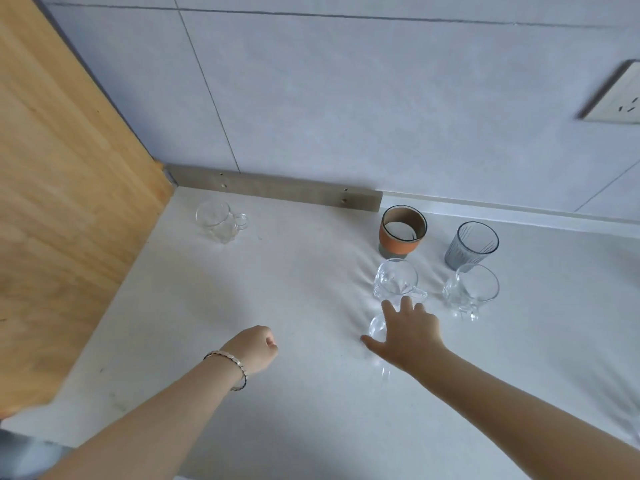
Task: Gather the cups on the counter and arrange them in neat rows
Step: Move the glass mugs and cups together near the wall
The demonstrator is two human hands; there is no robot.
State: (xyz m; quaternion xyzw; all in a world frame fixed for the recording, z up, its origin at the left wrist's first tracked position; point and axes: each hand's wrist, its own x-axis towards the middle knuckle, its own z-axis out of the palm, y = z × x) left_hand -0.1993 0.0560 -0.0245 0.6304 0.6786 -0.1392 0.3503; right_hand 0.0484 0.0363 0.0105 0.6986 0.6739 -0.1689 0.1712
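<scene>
On the white counter [294,299] an orange cup [401,233] and a grey ribbed glass [472,245] stand side by side near the wall. In front of them stand two clear glass mugs, one [396,280] on the left and one [471,291] on the right. My right hand [408,329] lies over a third clear glass cup [376,330], fingers spread around it; most of that cup is hidden. A lone clear mug [220,221] stands far left by the wooden panel. My left hand [258,346] hovers as a fist, holding nothing.
A tall wooden panel [69,202] bounds the counter on the left. A grey strip [277,190] runs along the foot of the tiled wall. A wall socket [614,95] sits at the upper right.
</scene>
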